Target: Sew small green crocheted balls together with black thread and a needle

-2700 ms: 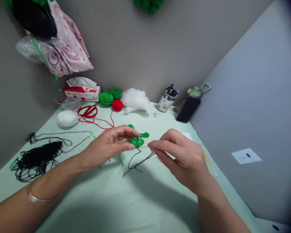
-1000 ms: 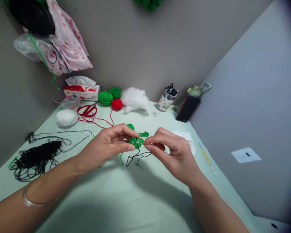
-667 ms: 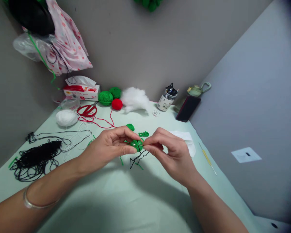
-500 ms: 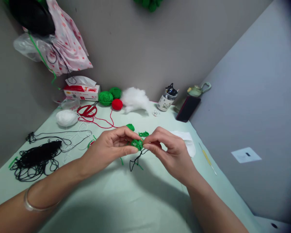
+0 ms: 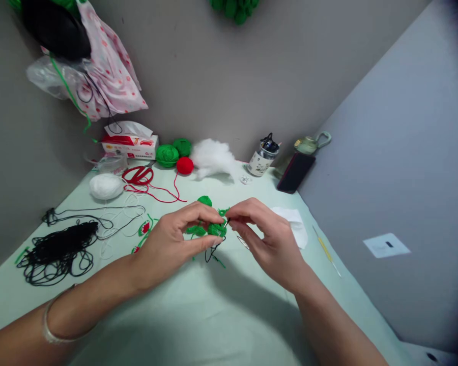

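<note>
- Where the head view looks down on the table (image 5: 229, 325), your left hand (image 5: 171, 236) holds a small green crocheted piece (image 5: 216, 231) above its middle, thumb and fingertips pinching it.
- Your right hand (image 5: 269, 244): thumb and forefinger pressed together on a slim metal needle (image 5: 226, 222), at the piece's right side; whether the tip is in the stitches, you cannot tell.
- One black thread (image 5: 209, 255), looped loosely below the piece: your stitching looks part done, with this strand apparently left to draw in and secure.
- Two red, white and green pieces (image 5: 144, 228), left of your left hand: seemingly worked up, not joined to yours.
- One round green piece (image 5: 204, 200), beyond your left fingers, toward the back edge.
- Near the left edge: black yarn hank (image 5: 59, 248), white yarn ball (image 5: 106, 186).
- Toward the back edge: red-handled scissors (image 5: 138, 176), white stuffing (image 5: 213, 160).
- Near the right edge: yellow-handled hook (image 5: 324, 246); at the back right corner, a phone (image 5: 296, 173).
- Obstructions: your left fingers cover part of the piece; the loose loop might snag.
</note>
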The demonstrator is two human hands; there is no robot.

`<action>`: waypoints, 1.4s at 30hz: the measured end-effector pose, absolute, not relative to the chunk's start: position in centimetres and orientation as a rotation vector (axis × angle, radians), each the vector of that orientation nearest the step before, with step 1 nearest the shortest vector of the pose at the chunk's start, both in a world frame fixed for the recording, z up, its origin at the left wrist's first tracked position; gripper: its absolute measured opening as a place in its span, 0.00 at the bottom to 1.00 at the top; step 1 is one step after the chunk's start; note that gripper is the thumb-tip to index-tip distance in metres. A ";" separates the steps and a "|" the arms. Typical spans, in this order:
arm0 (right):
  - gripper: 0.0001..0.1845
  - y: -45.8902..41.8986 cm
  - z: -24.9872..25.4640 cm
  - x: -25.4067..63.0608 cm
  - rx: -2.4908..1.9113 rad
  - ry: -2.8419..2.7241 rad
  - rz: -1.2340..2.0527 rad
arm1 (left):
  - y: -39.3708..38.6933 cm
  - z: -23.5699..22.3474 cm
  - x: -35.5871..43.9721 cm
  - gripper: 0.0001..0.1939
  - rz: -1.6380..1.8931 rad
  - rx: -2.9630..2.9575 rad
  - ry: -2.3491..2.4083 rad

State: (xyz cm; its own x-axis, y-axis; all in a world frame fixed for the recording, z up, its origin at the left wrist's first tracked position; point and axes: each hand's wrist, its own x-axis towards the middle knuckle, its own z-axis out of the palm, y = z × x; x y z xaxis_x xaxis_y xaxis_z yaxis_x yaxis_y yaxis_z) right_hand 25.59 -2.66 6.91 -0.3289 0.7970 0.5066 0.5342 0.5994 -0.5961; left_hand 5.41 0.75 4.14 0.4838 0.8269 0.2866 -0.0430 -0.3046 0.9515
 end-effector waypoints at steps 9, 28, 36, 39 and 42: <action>0.06 -2.6 6.4 25.6 -1.059 -2.057 0.305 | 0.7 3.9 5.2 0.09 1.030 1.670 0.705; 0.07 -3.5 6.4 24.7 -1.149 -2.298 -0.195 | 1.1 3.9 5.1 0.13 1.003 1.894 0.709; 0.07 -3.5 7.0 24.9 -1.084 -2.372 -0.098 | 1.5 3.5 5.1 0.09 1.008 1.878 0.742; 0.08 -3.2 6.8 25.1 -1.081 -2.355 -0.129 | 1.4 3.5 5.1 0.09 0.987 1.874 0.698; 0.08 -2.9 6.7 25.2 -1.100 -2.274 -0.188 | 1.5 3.5 5.1 0.11 0.951 1.848 0.658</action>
